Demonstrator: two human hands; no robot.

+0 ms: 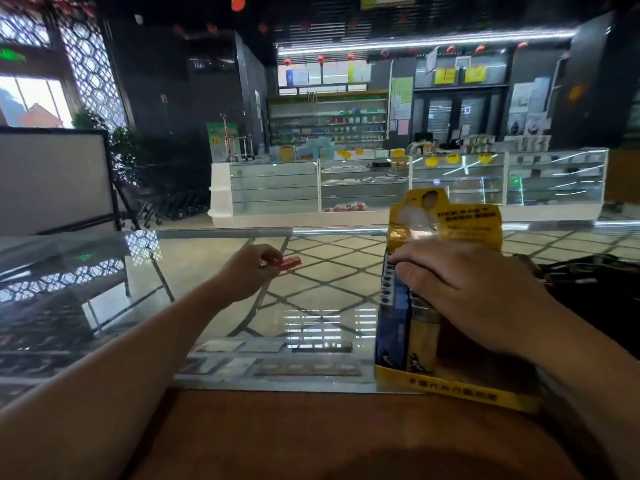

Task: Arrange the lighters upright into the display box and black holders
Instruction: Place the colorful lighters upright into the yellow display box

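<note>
A yellow display box [453, 389] stands on the glass counter at the right, its printed back card [446, 216] rising behind. Upright lighters fill its left side, blue ones [393, 327] and a yellow one [424, 341]. My right hand [471, 292] lies over the lighters' tops, fingers spread and pressing down on them. My left hand [249, 271] is out over the middle of the counter and pinches a red lighter [289, 264], which points sideways to the right. The black holders are hard to make out; a dark shape [595, 278] sits right of the box.
The glass counter [311, 306] reflects the tiled floor and shows goods beneath. A wooden edge [277, 427] runs along the front. Behind stand shop display cases [381, 185] and shelves. A framed board [52, 178] stands at the far left.
</note>
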